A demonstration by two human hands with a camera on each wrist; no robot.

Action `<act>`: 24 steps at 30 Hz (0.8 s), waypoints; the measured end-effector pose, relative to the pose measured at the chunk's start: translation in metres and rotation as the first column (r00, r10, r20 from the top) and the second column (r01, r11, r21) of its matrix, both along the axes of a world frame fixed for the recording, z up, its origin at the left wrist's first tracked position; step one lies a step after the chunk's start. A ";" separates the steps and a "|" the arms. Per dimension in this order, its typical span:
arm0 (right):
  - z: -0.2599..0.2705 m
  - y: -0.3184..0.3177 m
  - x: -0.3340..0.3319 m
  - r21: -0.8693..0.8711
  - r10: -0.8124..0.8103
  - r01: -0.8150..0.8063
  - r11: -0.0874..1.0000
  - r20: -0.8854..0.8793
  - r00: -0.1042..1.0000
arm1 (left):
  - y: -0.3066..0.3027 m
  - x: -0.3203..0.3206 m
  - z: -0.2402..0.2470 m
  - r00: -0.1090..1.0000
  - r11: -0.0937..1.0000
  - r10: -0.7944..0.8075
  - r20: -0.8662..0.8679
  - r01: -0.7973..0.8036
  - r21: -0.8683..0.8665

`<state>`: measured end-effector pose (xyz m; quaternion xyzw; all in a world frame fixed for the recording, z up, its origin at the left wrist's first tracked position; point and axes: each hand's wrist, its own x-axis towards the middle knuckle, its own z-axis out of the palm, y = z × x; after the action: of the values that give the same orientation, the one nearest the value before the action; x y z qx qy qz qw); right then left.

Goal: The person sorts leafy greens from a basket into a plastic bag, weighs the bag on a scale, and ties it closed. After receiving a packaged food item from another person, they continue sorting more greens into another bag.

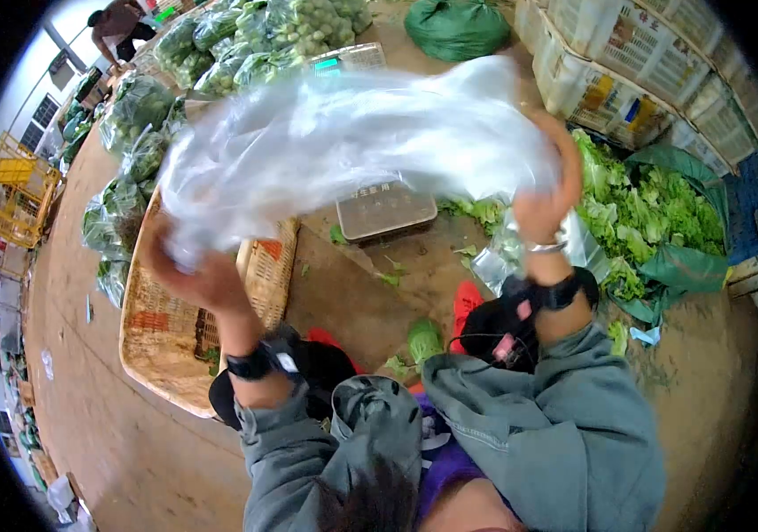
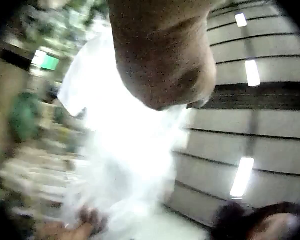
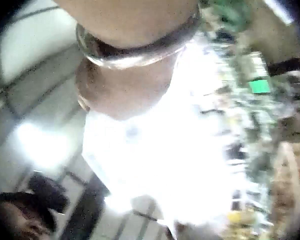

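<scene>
The plastic bag is gripped by the curled fingers of left hand and right hand, apparently being opened; between them, its mouth should next be parted.

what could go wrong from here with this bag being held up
The thin plastic bag, stretched between the left hand and right hand, might tear or slip from a grip. It could also snag on the bangle at the right wrist. Loose leaves on the floor near the red shoes may be slippery underfoot.
</scene>
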<state>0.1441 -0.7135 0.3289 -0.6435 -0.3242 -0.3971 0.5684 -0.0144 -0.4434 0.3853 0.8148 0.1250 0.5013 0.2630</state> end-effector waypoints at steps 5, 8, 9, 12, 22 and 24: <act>-0.157 -0.057 0.030 -0.837 -0.433 -0.543 -0.064 -0.467 0.771 | 0.068 -0.081 -0.264 0.202 0.996 -0.089 -0.975 0.034 -0.084; -0.096 -0.051 0.052 -0.793 -0.387 -0.545 0.272 -0.609 0.692 | 0.095 -0.056 -0.239 0.560 0.853 -0.143 -0.816 -0.349 -0.389; -0.097 -0.049 0.056 -0.818 -0.427 -0.570 0.080 -0.545 0.722 | 0.080 -0.043 -0.218 0.702 0.752 -0.226 -0.675 -0.315 -0.579; -0.034 -0.024 -0.002 -0.956 -0.382 -0.293 0.028 -0.281 0.880 | 0.031 -0.026 -0.164 0.805 0.655 -0.274 -0.526 -0.244 -0.715; -0.152 0.081 -0.079 -0.552 -0.068 -0.480 0.682 -0.701 0.710 | -0.034 -0.010 -0.121 0.548 -0.015 -0.836 -0.035 -0.086 -0.996; -0.159 0.082 -0.078 -0.615 -0.061 -0.463 0.638 -0.640 0.766 | -0.030 -0.009 -0.156 0.486 0.011 -0.873 -0.043 -0.068 -0.998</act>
<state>0.0657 -0.6313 0.1695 -0.8656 -0.3305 0.0707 0.3694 -0.0232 -0.4737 0.2296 0.5592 0.2122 -0.1744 0.7822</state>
